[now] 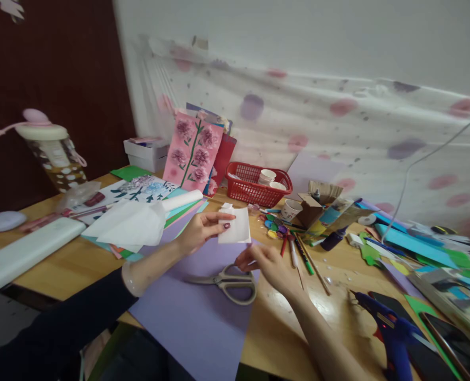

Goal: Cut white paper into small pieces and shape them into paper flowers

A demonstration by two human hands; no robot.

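A small white paper square (237, 226), apparently folded in layers, is pinched between the thumb and fingers of my left hand (201, 230). Just below its lower right corner is my right hand (264, 262), its fingers curled together. Whether those fingertips grip anything is too small to make out. Beneath both hands, grey-handled scissors (227, 283) lie on a large purple paper sheet (195, 323), blades toward the left. My right fingers are above the upper handle loop; contact with it cannot be judged.
A red basket (254, 190) with paper cups stands behind. Paint pots (274, 227), brushes (312, 264) and a patterned cup (291, 209) lie right of centre. A blue glue gun (389, 328) sits front right, near phones. White tissue (129, 225) and a pink flower picture (193, 151) are left.
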